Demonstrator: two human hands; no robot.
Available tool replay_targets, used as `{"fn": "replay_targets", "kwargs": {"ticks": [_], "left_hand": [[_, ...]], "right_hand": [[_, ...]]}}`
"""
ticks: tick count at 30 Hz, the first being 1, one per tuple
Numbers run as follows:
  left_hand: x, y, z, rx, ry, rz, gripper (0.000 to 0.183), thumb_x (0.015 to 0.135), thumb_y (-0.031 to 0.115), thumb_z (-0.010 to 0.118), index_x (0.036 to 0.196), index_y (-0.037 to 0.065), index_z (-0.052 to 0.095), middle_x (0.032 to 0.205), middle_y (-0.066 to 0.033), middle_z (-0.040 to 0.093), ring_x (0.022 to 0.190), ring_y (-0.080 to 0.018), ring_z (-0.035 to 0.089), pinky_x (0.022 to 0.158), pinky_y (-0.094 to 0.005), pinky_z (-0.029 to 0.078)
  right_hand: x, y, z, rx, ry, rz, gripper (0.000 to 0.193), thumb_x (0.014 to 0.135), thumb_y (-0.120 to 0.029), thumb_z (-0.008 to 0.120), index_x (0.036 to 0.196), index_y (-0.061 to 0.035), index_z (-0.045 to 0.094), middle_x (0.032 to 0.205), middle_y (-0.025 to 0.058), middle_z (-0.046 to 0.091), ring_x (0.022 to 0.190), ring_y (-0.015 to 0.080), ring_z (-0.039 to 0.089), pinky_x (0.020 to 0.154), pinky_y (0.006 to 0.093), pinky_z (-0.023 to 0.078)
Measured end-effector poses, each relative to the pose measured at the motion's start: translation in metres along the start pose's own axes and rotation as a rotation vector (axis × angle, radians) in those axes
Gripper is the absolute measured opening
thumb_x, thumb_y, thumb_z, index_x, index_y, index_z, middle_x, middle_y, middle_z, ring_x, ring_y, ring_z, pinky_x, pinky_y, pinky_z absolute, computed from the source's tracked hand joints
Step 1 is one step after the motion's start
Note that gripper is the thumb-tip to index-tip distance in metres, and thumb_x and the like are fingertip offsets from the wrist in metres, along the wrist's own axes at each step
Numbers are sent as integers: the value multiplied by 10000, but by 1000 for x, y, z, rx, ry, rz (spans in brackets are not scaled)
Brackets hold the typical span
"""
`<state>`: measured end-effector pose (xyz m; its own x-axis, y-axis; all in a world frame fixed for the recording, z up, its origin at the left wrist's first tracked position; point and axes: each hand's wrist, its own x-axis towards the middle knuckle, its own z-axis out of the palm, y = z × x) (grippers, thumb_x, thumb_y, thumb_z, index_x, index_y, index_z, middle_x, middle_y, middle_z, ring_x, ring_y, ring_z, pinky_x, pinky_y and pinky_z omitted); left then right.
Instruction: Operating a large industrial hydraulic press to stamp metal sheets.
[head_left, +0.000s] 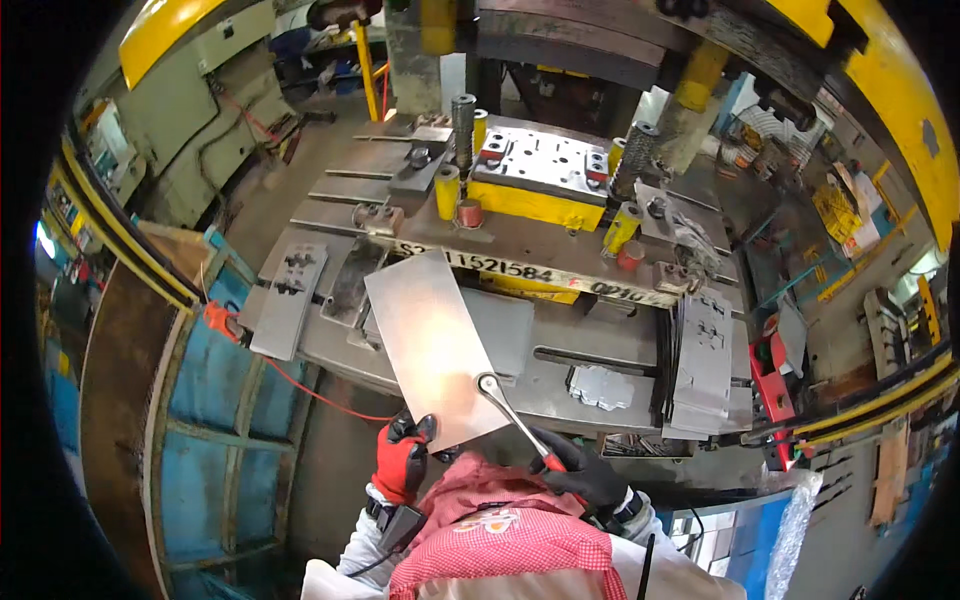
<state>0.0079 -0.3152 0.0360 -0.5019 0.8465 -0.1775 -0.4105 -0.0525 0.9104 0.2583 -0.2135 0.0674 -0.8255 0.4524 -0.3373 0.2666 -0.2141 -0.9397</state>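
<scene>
Left hand [402, 460] grip pinches near edge of metal sheet [435, 345]; long axis runs away toward press die [545, 165]. Right hand [585, 470] grip closed on suction tool [515, 415], cup on sheet's right corner.

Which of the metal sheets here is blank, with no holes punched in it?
The sheet held in the left hand is plain and smooth. The plate lying at the left and the stack at the right both show punched cut-outs.
</scene>
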Motion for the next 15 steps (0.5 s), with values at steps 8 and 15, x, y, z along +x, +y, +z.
{"fn": "replay_targets", "kwargs": {"ticks": [8,15], "left_hand": [[100,61,62,388,-326,33,253,851,177,560,1010,-19,579,830,-60,612,603,-126,565,512,-275,479],[248,61,85,1140,-560,1205,161,746,164,572,831,30,600,717,-128,594,669,-324,572,603,-365,454]], "right_hand": [[-3,-24,-25,115,319,-164,646,795,-119,598,1363,-46,300,980,44,551,796,117,525,715,246,447],[52,-63,-84,263,385,-293,583,821,-230,556,1330,-29,353,907,19,549,699,70,498,596,218,431]]}}
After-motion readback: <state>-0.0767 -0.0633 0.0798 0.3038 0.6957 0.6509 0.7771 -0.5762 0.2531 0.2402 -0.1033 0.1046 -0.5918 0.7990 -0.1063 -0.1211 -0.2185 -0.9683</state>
